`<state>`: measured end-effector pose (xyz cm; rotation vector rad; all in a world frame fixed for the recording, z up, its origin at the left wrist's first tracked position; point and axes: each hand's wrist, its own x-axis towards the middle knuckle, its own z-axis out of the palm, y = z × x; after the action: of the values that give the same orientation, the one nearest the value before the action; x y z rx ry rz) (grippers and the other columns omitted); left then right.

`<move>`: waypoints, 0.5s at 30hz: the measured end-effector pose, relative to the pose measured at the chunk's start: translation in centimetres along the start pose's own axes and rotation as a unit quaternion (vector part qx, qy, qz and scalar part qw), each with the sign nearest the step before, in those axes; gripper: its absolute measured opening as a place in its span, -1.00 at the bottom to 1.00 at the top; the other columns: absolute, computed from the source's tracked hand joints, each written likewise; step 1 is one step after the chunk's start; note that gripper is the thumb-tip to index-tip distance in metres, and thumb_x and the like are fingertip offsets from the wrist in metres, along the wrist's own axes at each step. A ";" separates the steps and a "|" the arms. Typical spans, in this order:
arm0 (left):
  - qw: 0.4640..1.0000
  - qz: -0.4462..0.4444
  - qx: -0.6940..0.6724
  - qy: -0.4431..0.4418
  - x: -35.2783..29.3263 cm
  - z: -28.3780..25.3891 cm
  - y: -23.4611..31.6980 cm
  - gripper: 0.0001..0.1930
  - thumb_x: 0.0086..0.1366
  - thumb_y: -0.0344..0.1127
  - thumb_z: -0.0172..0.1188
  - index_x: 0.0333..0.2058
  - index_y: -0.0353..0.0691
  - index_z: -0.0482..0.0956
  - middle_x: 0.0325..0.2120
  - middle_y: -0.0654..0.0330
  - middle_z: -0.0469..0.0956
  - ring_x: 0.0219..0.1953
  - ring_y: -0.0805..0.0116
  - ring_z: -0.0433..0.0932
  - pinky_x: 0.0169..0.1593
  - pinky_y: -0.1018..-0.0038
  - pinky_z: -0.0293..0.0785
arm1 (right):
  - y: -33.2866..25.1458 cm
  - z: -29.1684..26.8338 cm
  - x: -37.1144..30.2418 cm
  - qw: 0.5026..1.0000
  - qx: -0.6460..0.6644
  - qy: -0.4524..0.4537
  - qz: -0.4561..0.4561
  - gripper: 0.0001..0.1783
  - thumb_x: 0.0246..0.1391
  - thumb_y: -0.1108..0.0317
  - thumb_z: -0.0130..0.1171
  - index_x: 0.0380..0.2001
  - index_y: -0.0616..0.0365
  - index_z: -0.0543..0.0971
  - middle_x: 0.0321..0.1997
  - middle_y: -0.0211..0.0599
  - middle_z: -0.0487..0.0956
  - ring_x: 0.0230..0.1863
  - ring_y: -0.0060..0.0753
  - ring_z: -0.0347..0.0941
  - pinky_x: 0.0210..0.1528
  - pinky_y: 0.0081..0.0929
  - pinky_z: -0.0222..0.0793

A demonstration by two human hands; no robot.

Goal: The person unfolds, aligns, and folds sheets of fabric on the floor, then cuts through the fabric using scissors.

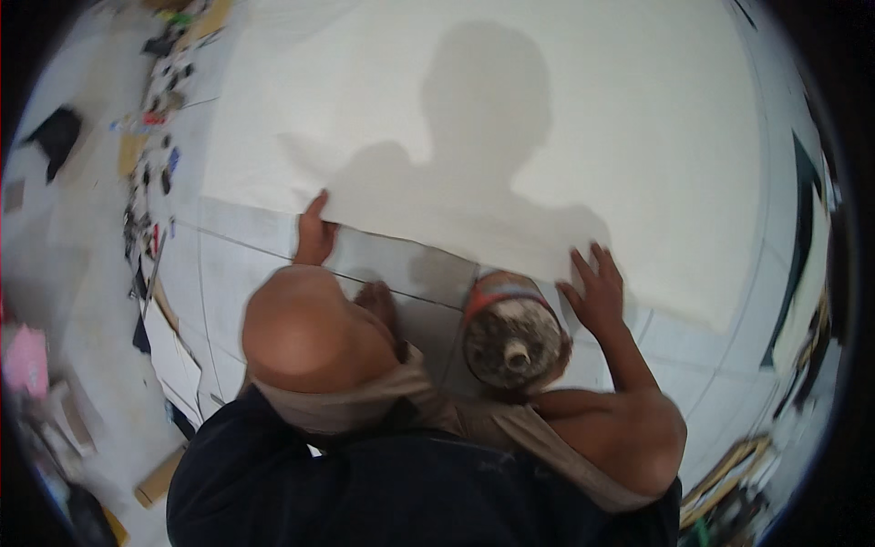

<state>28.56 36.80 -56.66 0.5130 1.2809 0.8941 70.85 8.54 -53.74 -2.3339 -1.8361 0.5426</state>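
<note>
A large white sheet [638, 173] lies over the tiled floor in front of me, with my shadow across it. My left hand [315, 235] is at its near left edge, one digit on top and the others partly hidden, so it appears to pinch the edge. Towards the near right, my right hand [597, 287] rests on the sheet with its fingers spread. Between my legs, close to the right hand, stands a round, grimy container [512, 342] with an orange-red band and a short spout on top. Neither hand touches it.
Small loose items [164, 100] line the floor along the left. A black object [58, 139] and a pink object [25, 361] are farther left. White offcuts [173, 360] lie near my left knee. Frame-like pieces [729, 479] and dark boards [800, 246] stand or lie at the right.
</note>
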 end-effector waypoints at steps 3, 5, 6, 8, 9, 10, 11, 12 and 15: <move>0.991 0.096 -0.094 0.001 -1.2 3.2 1.5 -0.66 0.22 -0.39 0.17 -0.04 -0.29 0.37 -0.13 0.12 0.49 -0.09 0.19 0.52 -0.04 0.22 0.50 | 0.4 -2.3 0.6 0.993 0.013 -0.113 0.016 -0.29 -0.04 -0.03 0.24 0.18 -0.04 0.37 0.29 0.06 0.18 0.32 0.08 0.08 0.22 0.01 0.11; 0.983 0.154 -0.101 0.005 -2.4 5.7 2.7 -0.64 0.20 -0.41 0.14 -0.03 -0.27 0.36 -0.14 0.11 0.50 -0.08 0.25 0.51 0.00 0.35 0.45 | 0.4 -3.9 1.3 0.984 0.023 -0.173 0.033 -0.25 -0.06 -0.07 0.24 0.19 -0.01 0.36 0.29 0.07 0.14 0.32 0.09 0.07 0.21 0.02 0.14; 0.979 0.172 -0.112 0.010 -2.5 5.4 3.2 -0.64 0.20 -0.41 0.14 -0.03 -0.27 0.36 -0.14 0.11 0.50 -0.08 0.25 0.51 0.00 0.35 0.45 | 0.0 -4.3 1.7 0.978 0.028 -0.202 0.043 -0.22 -0.07 -0.11 0.24 0.19 0.01 0.35 0.29 0.07 0.11 0.31 0.09 0.07 0.21 0.02 0.15; 0.972 0.228 -0.038 -0.044 -1.7 4.6 3.5 -0.62 0.18 -0.44 0.14 -0.02 -0.29 0.36 -0.13 0.10 0.48 -0.04 0.23 0.47 0.07 0.35 0.39 | -0.7 -4.9 2.3 0.966 0.007 -0.253 0.053 -0.14 -0.12 -0.21 0.24 0.19 0.03 0.34 0.31 0.07 0.07 0.31 0.09 0.08 0.20 0.05 0.16; 0.954 0.289 0.060 -0.046 -0.7 1.5 3.0 -0.53 0.16 -0.45 0.18 0.04 -0.36 0.28 -0.09 0.06 0.45 0.01 0.21 0.43 0.10 0.36 0.33 | -1.1 -4.0 2.6 0.965 0.005 -0.260 0.033 -0.12 -0.14 -0.25 0.23 0.19 0.02 0.35 0.30 0.07 0.07 0.30 0.09 0.11 0.20 0.08 0.15; 0.924 0.348 0.155 -0.044 0.4 -0.9 2.6 -0.44 0.14 -0.46 0.21 0.10 -0.42 0.21 -0.05 0.02 0.43 0.05 0.18 0.39 0.14 0.37 0.26 | -1.0 -3.2 3.3 0.965 -0.002 -0.261 0.015 -0.09 -0.16 -0.29 0.22 0.19 0.02 0.35 0.29 0.07 0.07 0.28 0.10 0.14 0.20 0.11 0.15; 0.945 0.309 0.105 -0.033 -1.0 3.5 2.9 -0.44 0.13 -0.47 0.21 0.09 -0.43 0.21 -0.05 0.02 0.42 0.05 0.21 0.38 0.13 0.37 0.26 | 0.7 -3.9 2.4 0.966 0.000 -0.255 0.034 -0.09 -0.17 -0.32 0.21 0.19 0.01 0.36 0.29 0.07 0.07 0.26 0.11 0.17 0.19 0.13 0.16; 0.961 0.268 0.068 -0.015 -3.7 6.5 4.6 -0.44 0.12 -0.48 0.20 0.09 -0.43 0.21 -0.05 0.03 0.41 0.05 0.23 0.38 0.13 0.37 0.26 | 1.1 -4.0 1.6 0.966 0.011 -0.254 0.043 -0.08 -0.17 -0.34 0.21 0.19 0.00 0.36 0.28 0.07 0.08 0.24 0.13 0.21 0.18 0.14 0.16; 0.927 0.352 0.121 -0.049 -3.7 5.7 6.6 -0.41 0.13 -0.47 0.16 0.14 -0.35 0.17 0.00 0.05 0.37 0.07 0.22 0.35 0.15 0.35 0.23 | -1.0 -4.9 2.0 0.965 -0.006 -0.258 0.046 -0.06 -0.19 -0.38 0.19 0.18 -0.02 0.37 0.28 0.05 0.09 0.22 0.14 0.23 0.16 0.13 0.20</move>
<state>32.02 38.45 -48.01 1.2487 1.1257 1.2826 72.09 11.34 -49.34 -2.4592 -1.9176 1.2569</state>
